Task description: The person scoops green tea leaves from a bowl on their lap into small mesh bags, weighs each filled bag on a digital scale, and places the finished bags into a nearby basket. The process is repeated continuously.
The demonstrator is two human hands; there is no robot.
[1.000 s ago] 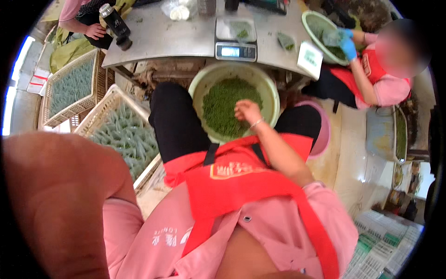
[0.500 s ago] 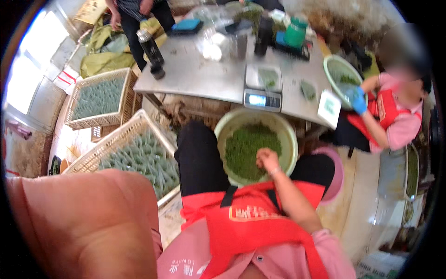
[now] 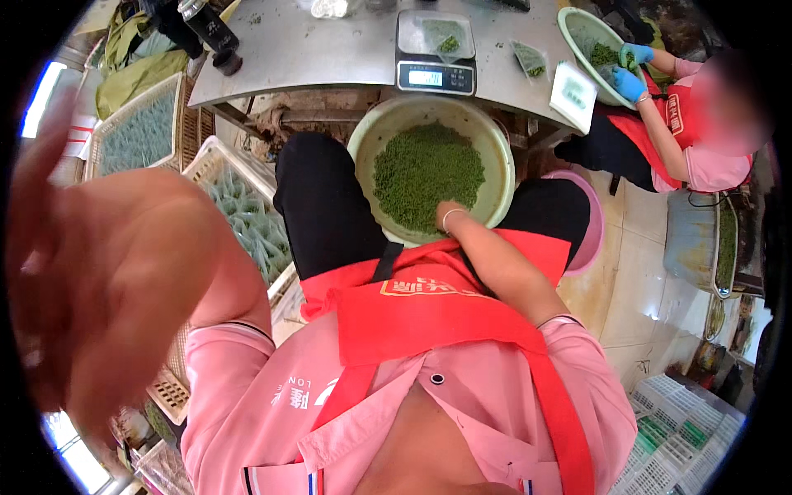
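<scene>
change noted: half a second ago the left forearm filled the lower left of the view; now the left hand (image 3: 99,280) is raised close to the lens, large and blurred, so it covers more of the crates than before. the right hand (image 3: 450,216) has held its place at the near rim of the basin across all three views. the view itself has tilted, bringing the scale nearer the top centre. judgement: work in the basin carries on one-handed, the left playing no part in it at present.

hands: left hand is spread, fingers apart, palm toward the camera, holding nothing that can be seen; blur prevents finer detail. right hand is dipped into the green leaves (image 3: 427,172), its fingers buried, a thin bangle at the wrist; whether it is closed on a pinch or lying loose cannot be told.

location: the leaves fill the pale green basin (image 3: 503,165), which rests on the person's lap between the black-clad knees, just below the edge of the steel table (image 3: 330,58).

surroundings: a digital scale (image 3: 436,76) stands on the table above the basin, with a tray of greens on top. white crates (image 3: 239,206) of packed green pouches lie to the person's left. a co-worker in blue gloves (image 3: 631,78) works at a second basin, upper right.
</scene>
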